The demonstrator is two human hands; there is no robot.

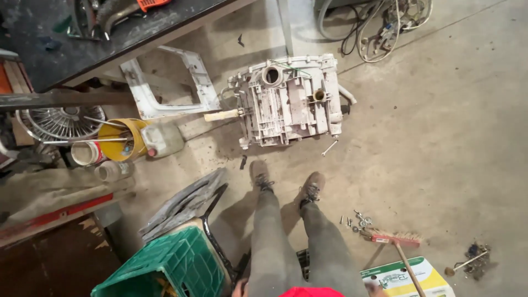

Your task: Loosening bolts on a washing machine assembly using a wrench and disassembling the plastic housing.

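Concrete floor [440, 137], frame centre: our dirty white plastic machine housing [289, 102]; green plastic crate [170, 269] lower left. Left hand [240, 288] at bottom edge, grip state unreadable.

Green crate [170, 269], red broom [397, 238], perhaps scattered bolts [355, 220].

The tub [289, 102] lay on the floor [440, 137] at twelve o'clock of the shoes [286, 184] (a bolt [329, 147] just beside it); crate [170, 269] at eight, broom [397, 242] at four.
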